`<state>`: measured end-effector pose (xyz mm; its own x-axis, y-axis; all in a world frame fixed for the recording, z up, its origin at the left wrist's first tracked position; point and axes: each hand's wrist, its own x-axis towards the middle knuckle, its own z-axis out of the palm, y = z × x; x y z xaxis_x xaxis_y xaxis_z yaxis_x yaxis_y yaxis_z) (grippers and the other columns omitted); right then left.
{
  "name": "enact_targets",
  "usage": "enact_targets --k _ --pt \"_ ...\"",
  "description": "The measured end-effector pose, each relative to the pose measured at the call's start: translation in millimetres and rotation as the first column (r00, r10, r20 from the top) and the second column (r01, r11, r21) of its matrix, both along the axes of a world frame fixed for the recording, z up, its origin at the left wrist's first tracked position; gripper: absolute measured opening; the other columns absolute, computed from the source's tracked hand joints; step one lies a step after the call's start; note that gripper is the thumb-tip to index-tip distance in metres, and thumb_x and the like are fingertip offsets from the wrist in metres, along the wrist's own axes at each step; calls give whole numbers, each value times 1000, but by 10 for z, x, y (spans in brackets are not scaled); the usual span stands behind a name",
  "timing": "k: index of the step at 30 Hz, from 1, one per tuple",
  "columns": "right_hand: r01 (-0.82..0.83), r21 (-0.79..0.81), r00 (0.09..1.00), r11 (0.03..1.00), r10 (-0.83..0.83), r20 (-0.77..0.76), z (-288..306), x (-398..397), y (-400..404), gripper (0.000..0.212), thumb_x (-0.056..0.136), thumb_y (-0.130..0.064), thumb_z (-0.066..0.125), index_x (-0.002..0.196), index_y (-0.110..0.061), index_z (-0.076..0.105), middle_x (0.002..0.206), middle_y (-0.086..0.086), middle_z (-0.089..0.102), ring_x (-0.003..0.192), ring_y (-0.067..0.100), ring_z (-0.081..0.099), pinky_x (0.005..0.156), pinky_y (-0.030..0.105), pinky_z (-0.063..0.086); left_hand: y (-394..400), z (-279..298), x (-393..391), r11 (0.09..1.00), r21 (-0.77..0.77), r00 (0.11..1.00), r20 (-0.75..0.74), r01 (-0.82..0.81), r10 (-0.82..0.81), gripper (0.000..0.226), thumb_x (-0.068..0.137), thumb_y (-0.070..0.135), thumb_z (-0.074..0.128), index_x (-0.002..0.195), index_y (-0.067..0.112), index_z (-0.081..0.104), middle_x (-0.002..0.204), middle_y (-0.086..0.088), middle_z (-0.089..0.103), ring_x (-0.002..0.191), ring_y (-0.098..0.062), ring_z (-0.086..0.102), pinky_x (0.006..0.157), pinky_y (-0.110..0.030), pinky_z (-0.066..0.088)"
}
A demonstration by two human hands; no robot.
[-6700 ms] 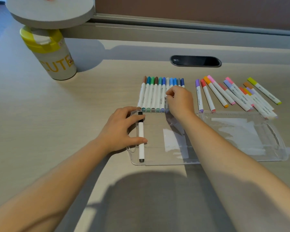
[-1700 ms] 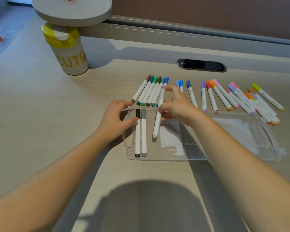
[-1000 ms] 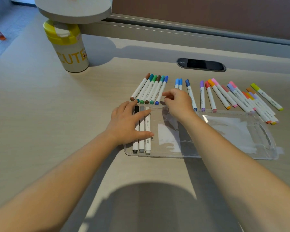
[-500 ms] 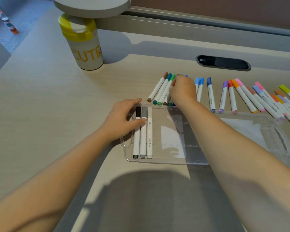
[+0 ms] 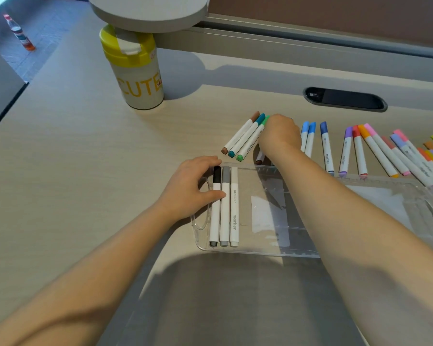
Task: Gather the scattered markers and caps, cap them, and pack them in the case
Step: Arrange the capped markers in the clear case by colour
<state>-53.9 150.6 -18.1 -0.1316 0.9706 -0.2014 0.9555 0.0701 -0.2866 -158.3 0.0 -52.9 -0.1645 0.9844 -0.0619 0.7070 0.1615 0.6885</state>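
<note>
A clear plastic case lies open on the desk. At its left end lie a black marker, a grey marker and a white marker, side by side. My left hand rests on that end, its thumb pressing across the black marker. Beyond the case my right hand is knuckles-up over a marker cluster with its fingers curled down out of sight. A brown-ended marker sticks out beneath its wrist. Brown, teal and green markers lie just to its left. Blue, purple, red, orange and pink markers fan out rightward.
A canister with a yellow lid stands at the back left under a round grey disc. A dark cable slot sits in the desk behind the markers. The desk's left edge drops to the floor, where a bottle stands.
The grey and white markers have joined the black one in the case. My right hand went back to the cluster beyond the case and now covers part of it. My left hand stays at the case's end.
</note>
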Motion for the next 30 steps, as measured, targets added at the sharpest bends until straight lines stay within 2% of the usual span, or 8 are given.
enact_targets --k 3,6,9,12,15,17,24,30 --pt "90 -50 967 995 -99 -236 6 75 37 37 90 -8 56 125 -5 46 123 13 57 111 26 57 78 27 44 5 -5 4 1000 -6 1000 5 -8 8 64 79 20 70 136 17 42 141 2 44 129 -13 37 95 -13 24" --pt "58 -144 824 988 -128 -552 54 193 42 66 88 -5 58 143 -17 24 126 13 53 112 26 58 93 34 52 10 0 33 1000 -12 1000 8 -5 5 65 78 21 71 136 17 42 142 1 43 130 -14 37 100 -17 27" --pt "-24 -164 717 986 -97 -691 170 297 -16 89 86 5 58 149 -27 3 125 11 44 116 28 56 90 38 54 11 29 77 1000 -19 1000 0 -3 3 67 77 22 71 137 16 40 142 0 42 130 -13 37 100 -16 27" --pt "-127 -238 691 963 -87 -717 269 403 -109 92 85 11 54 147 -33 2 135 15 41 111 30 58 76 36 55 18 65 136 999 -38 1000 -1 3 -3 70 77 22 71 138 16 38 142 0 41 128 -12 39 95 -12 27" --pt "-213 -320 701 923 -84 -708 321 493 -216 77 85 11 53 142 -30 20 94 3 49 85 22 62 67 33 58 33 88 189 998 -55 999 -31 17 -18 70 78 25 70 139 17 37 142 0 40 127 -12 40 96 -14 28" --pt "-262 -359 746 896 -48 -664 312 547 -304 65 86 8 54 137 -24 31 87 3 51 76 18 60 65 30 57 29 90 206 999 -53 999 -54 2 -5 67 80 26 69 138 16 38 141 -1 41 128 -13 39 101 -18 29" --pt "-378 -480 830 792 61 -554 130 563 -540 46 83 8 58 124 -11 51 80 3 54 70 17 60 65 25 54 -35 100 152 995 -73 991 -117 -73 64 59 82 30 66 135 15 44 139 -4 45 131 -20 34 110 -35 29" --pt "-327 -400 860 856 93 -502 100 612 -544 47 84 9 58 128 -7 52 89 -1 50 76 16 58 62 21 54 -54 138 244 997 -66 989 -146 -36 26 58 84 32 62 137 19 41 143 -2 39 135 -20 27 111 -34 24"
